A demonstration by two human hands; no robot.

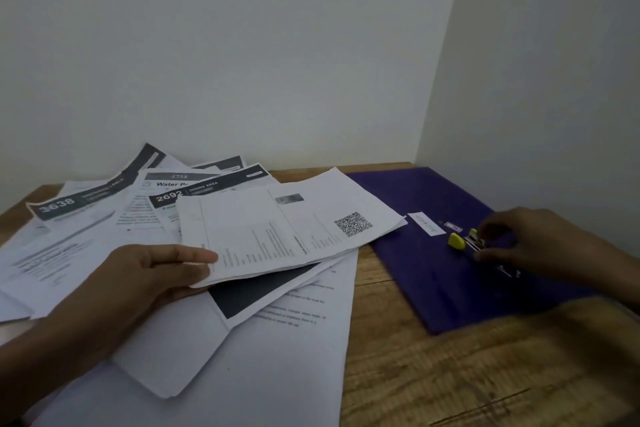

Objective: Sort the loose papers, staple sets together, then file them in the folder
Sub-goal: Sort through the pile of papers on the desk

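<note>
My left hand (pixel 152 274) grips a set of white sheets with a QR code (pixel 291 229) by its near-left edge and lifts it a little above the other papers. Loose printed papers (pixel 86 218) lie fanned across the left of the wooden table (pixel 450 374), some with dark header bands and numbers. A purple folder (pixel 408 253) lies shut on the right, with a white label on its cover. On the folder sits a small yellow stapler (pixel 464 242); the fingers of my right hand (pixel 533 246) curl round its near end.
The table stands in a corner: a pale wall runs behind the papers and another rises on the right, close behind the folder. Bare wood shows in front of the folder and between it and the papers.
</note>
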